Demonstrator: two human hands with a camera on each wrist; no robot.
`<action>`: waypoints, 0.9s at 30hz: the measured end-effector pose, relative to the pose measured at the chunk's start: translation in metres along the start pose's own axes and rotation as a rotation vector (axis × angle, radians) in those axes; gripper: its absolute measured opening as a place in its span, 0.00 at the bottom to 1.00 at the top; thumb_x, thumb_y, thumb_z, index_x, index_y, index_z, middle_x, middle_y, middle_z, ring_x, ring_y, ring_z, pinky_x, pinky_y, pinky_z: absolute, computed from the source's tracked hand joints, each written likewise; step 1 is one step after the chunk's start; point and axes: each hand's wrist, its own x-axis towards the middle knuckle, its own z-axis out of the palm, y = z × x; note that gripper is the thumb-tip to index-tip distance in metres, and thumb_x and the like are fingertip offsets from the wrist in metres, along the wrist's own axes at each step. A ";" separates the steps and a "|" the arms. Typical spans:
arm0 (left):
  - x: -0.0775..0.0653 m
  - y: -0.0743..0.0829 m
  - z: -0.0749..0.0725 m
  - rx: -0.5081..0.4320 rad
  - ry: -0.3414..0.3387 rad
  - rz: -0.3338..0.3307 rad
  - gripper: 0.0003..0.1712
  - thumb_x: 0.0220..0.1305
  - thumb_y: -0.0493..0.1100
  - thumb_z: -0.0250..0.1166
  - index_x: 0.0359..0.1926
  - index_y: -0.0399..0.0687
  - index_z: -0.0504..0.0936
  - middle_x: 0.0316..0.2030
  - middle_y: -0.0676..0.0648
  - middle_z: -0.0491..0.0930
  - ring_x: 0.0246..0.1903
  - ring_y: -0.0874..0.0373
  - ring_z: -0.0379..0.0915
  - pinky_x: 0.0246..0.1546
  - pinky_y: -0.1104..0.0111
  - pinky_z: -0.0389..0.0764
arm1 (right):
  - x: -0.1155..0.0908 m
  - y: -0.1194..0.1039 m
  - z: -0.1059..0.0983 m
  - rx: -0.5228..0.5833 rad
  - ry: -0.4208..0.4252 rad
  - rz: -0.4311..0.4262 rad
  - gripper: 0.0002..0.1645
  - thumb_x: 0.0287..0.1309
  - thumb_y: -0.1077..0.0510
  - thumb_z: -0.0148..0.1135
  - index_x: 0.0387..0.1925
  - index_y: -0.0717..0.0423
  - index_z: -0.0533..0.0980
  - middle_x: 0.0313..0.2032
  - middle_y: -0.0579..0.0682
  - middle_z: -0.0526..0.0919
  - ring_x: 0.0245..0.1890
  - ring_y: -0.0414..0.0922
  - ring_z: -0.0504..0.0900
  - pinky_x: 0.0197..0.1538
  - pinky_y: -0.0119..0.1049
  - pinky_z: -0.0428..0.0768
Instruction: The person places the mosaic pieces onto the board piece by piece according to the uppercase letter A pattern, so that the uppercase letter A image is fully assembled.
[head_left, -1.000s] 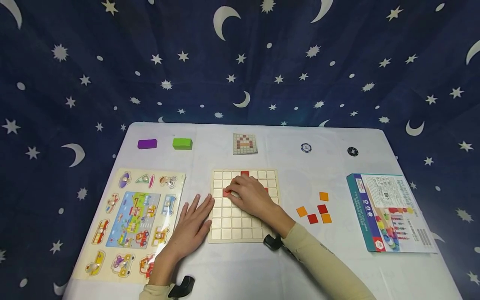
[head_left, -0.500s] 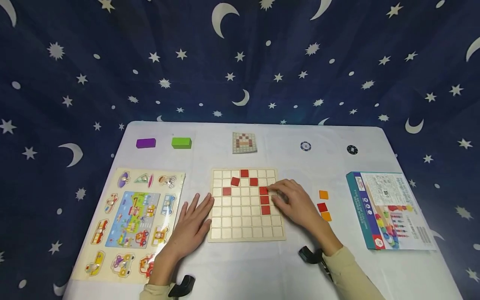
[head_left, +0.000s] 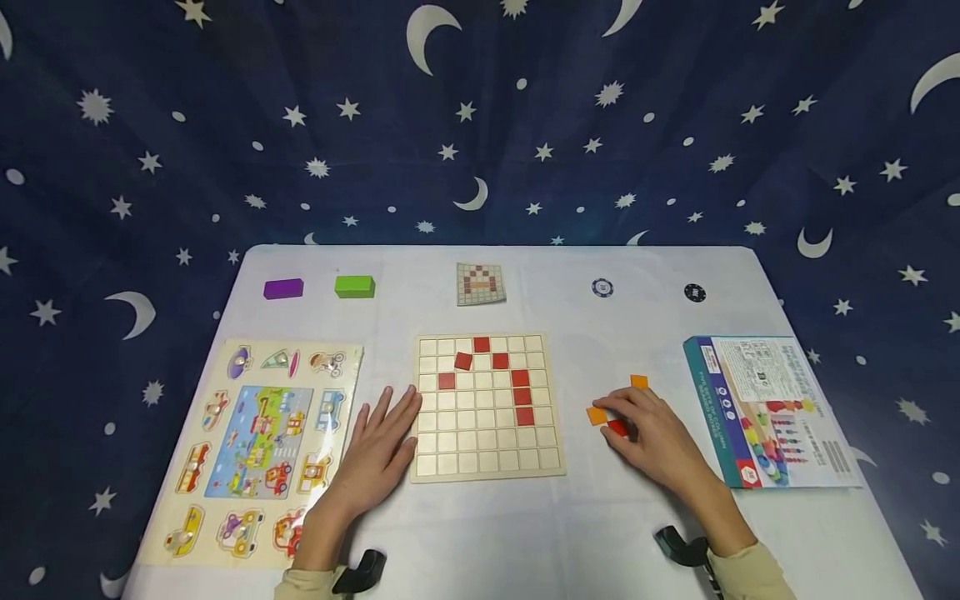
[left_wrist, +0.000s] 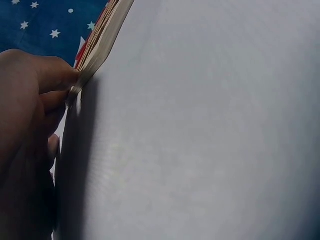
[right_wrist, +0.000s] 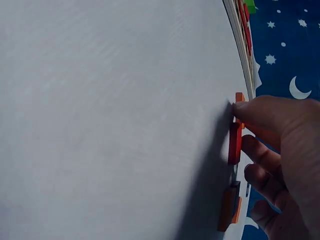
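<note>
A wooden grid board [head_left: 467, 458] lies mid-table, with several red square tiles [head_left: 521, 396] in its cells; one red tile [head_left: 463, 361] sits crooked. The left hand [head_left: 372, 461] lies with fingers extended, fingertips on the board's left edge; the left wrist view shows them against that edge [left_wrist: 100, 52]. Right of the board, the right hand [head_left: 660, 437] reaches over loose tiles, thumb and index finger apart. Near its fingertips are an orange tile [head_left: 596, 416] and a red tile [head_left: 617, 427]. The thumb touches or nearly touches a tile [right_wrist: 239, 97]. The palm hides part of this area.
Another orange tile [head_left: 638, 381] lies beyond the right hand. A pattern card [head_left: 481, 284], purple block [head_left: 283, 289], green block [head_left: 355, 287] and two round chips [head_left: 602, 287] line the back. A vehicle puzzle [head_left: 195, 425] lies left, a boxed game [head_left: 772, 417] right.
The right hand has moved from the board's left part, past its right side, to the loose tiles, uncovering the red tiles on the board. The left hand keeps its place. The view has shifted slightly.
</note>
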 end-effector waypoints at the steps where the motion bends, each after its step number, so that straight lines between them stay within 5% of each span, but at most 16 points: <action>1: 0.000 0.000 0.000 -0.002 0.001 -0.002 0.36 0.80 0.48 0.57 0.84 0.56 0.62 0.84 0.52 0.60 0.86 0.39 0.45 0.83 0.38 0.40 | 0.001 0.000 0.000 -0.007 -0.003 -0.006 0.25 0.53 0.58 0.82 0.55 0.50 0.87 0.52 0.50 0.87 0.54 0.53 0.83 0.60 0.58 0.81; 11: 0.000 0.000 0.000 0.002 -0.002 0.008 0.35 0.80 0.48 0.57 0.83 0.55 0.62 0.84 0.52 0.60 0.86 0.39 0.46 0.83 0.38 0.41 | 0.001 0.002 -0.018 -0.131 -0.090 0.040 0.32 0.48 0.46 0.86 0.56 0.48 0.85 0.50 0.49 0.89 0.47 0.47 0.80 0.52 0.49 0.79; 16: 0.000 -0.001 -0.002 0.004 0.004 0.001 0.35 0.80 0.47 0.57 0.83 0.54 0.62 0.84 0.51 0.60 0.86 0.39 0.46 0.83 0.38 0.40 | -0.001 0.006 -0.023 -0.157 -0.162 0.053 0.24 0.50 0.46 0.85 0.48 0.48 0.88 0.48 0.50 0.89 0.47 0.48 0.81 0.55 0.52 0.83; 27: 0.001 -0.001 0.000 -0.003 0.005 0.008 0.35 0.80 0.47 0.57 0.83 0.54 0.63 0.83 0.51 0.60 0.86 0.39 0.46 0.83 0.39 0.41 | 0.021 -0.013 -0.009 -0.078 0.005 -0.085 0.19 0.47 0.46 0.86 0.40 0.44 0.88 0.35 0.39 0.88 0.35 0.37 0.76 0.44 0.43 0.82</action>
